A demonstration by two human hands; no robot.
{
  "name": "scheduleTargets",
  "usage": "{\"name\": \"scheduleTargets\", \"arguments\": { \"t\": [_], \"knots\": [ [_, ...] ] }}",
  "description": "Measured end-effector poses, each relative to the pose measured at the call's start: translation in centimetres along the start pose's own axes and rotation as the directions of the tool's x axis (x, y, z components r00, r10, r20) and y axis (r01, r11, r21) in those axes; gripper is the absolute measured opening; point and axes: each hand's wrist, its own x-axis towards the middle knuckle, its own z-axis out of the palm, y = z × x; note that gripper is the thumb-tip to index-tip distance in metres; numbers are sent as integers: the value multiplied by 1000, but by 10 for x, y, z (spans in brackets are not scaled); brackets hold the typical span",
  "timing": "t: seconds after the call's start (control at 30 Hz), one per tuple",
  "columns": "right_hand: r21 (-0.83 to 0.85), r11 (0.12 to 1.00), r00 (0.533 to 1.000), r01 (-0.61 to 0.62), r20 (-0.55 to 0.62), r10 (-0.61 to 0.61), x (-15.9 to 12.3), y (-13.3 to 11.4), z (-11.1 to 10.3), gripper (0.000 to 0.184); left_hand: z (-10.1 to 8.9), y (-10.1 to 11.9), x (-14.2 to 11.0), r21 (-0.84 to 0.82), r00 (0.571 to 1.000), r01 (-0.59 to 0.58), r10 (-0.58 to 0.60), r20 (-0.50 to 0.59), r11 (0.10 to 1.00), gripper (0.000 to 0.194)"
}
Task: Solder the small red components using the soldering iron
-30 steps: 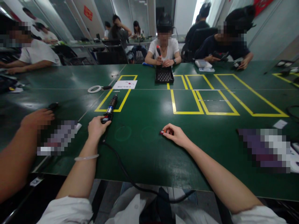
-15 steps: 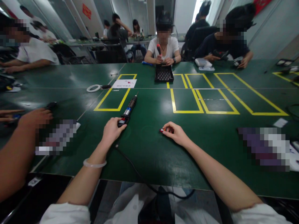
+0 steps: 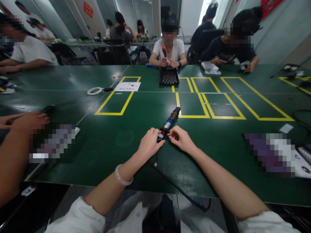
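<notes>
My left hand (image 3: 150,142) is closed around the rear of a slim corded power tool (image 3: 170,122), black with a silver and blue middle and a thin tip that points away to the right. A black cord (image 3: 175,186) runs from it toward the table's near edge. Close beside, my right hand (image 3: 182,139) pinches a small red and black part (image 3: 174,136) against or very near the tool's side; contact is hard to tell. Fingers hide most of that part. A small pale ring-shaped piece (image 3: 155,164) lies near the cord.
Yellow tape outlines (image 3: 194,116) mark the green table (image 3: 107,145). Opposite, a person holds a red tool over a black tray (image 3: 169,77). A white tape roll (image 3: 94,91) and a paper sheet (image 3: 127,86) lie left of centre. A neighbour's arm (image 3: 17,145) rests at left.
My left hand has carried the power tool to the right, up beside my right hand. My right hand has stayed about where it was, with the small part in its fingers.
</notes>
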Motion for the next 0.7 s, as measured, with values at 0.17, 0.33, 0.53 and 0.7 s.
{"name": "scheduleTargets", "arguments": {
  "t": [0.17, 0.33, 0.53, 0.7],
  "knots": [
    [-50, 999, 996, 3, 90, 1, -1, 3, -5, 3, 7, 5, -3, -30, 999, -36, 36, -21, 999, 29],
    [-44, 999, 995, 9, 101, -4, -1, 3, -9, 4, 7, 4, -6, -78, 998, -53, 50, -43, 996, 27],
    [-9, 1000, 994, -10, 110, 11, 1, 2, -5, 3, 9, 4, -5, -106, 995, -72, 65, -73, 992, 31],
    [-32, 999, 998, -11, 68, 13, 1, -2, -1, 13, 10, 9, -1, -60, 995, -59, 54, -85, 996, 41]
  ]
}}
